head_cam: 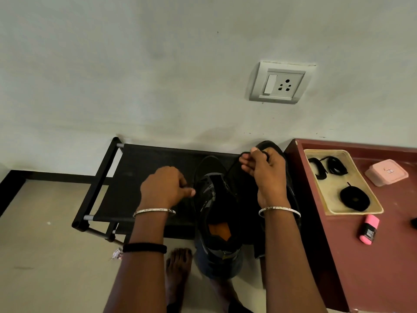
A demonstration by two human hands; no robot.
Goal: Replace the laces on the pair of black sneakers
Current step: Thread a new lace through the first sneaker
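— What sat nearest you?
— My left forearm (140,276), a black band (144,247) on it, over my bare foot (178,267) on the pale floor (56,245).
— And the hands?
— Each pinched the black lace (231,167): left hand (164,187) beside the sneaker (216,211) on the black rack (135,177), right hand (264,175) raised, partly hiding the second sneaker (270,146).
— Around?
— Grey wall (158,64), socket (281,83); a maroon table (372,267) just right, its tray (361,212) holding coiled laces (354,197).
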